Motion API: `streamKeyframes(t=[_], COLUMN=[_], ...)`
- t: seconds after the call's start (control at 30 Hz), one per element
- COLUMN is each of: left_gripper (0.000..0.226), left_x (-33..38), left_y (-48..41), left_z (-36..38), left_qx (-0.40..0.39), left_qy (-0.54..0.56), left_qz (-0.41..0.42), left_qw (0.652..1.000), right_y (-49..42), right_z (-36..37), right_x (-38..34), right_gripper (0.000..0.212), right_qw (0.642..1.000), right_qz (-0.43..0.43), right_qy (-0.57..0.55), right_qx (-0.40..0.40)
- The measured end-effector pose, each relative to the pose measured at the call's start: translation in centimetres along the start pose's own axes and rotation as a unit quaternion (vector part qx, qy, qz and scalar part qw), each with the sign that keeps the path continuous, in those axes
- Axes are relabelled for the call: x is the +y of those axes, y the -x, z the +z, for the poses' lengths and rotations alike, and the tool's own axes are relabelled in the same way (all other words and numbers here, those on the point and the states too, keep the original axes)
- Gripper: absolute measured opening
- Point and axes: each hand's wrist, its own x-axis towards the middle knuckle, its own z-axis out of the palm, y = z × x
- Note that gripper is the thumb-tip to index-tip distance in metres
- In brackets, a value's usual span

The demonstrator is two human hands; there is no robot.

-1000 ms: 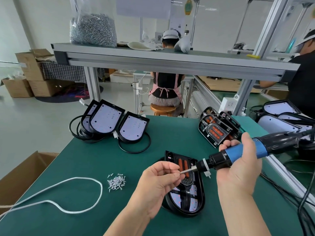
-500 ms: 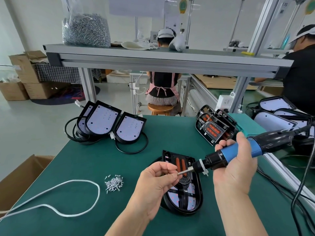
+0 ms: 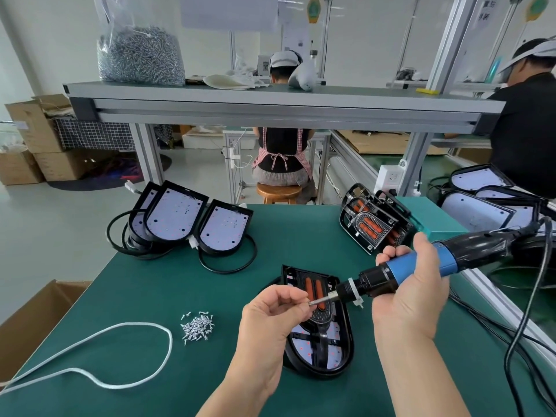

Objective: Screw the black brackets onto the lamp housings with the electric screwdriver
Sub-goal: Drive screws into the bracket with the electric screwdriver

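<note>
Over green bench matting (image 3: pixel 150 281), our left hand (image 3: pixel 272 319) pinches a tiny silver screw (image 3: pixel 307 302), likely slippery, on the blue-and-black electric screwdriver (image 3: pixel 401 264) our right hand (image 3: pixel 412 302) grips.

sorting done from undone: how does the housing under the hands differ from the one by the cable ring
The near housing carries a bracket with orange strips; the far housing by the cable ring shows a bare white board. The near one lies flat, the far one tilted. Both shells are black.
</note>
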Motion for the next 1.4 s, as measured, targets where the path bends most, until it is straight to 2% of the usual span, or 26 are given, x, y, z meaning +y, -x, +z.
streamKeyframes(t=[0.47,0.8,0.93,1.2,1.3,1.4], left_gripper=[0.027,0.037,0.034,0.043,0.032,0.016], left_x=[-0.3,-0.7,-0.9,-1.1,-0.7,-0.6], left_y=[0.2,1.0,0.9,0.5,-0.2,-1.8], left_z=[0.1,0.8,0.7,-0.3,-1.5,-2.6], left_qx=[0.005,0.069,0.057,0.035,0.048,0.117], left_qy=[0.000,-0.137,-0.136,-0.233,-0.237,-0.260], left_qz=[0.014,0.161,0.137,0.180,0.170,0.122], left_qw=[1.000,0.975,0.980,0.955,0.955,0.951], right_y=[0.1,-0.1,0.0,-0.6,-0.9,-1.0], right_z=[0.1,0.0,-0.3,0.2,0.3,0.4], right_x=[0.1,0.4,0.6,1.0,1.0,1.2], right_gripper=[0.015,0.023,0.022,0.019,0.021,0.019], right_qw=[1.000,0.995,0.996,0.997,0.999,0.998], right_qz=[-0.011,0.056,0.057,0.052,0.037,0.010], right_qy=[0.007,-0.008,-0.013,0.004,0.015,0.053], right_qx=[0.004,0.083,0.064,0.051,0.023,-0.021])
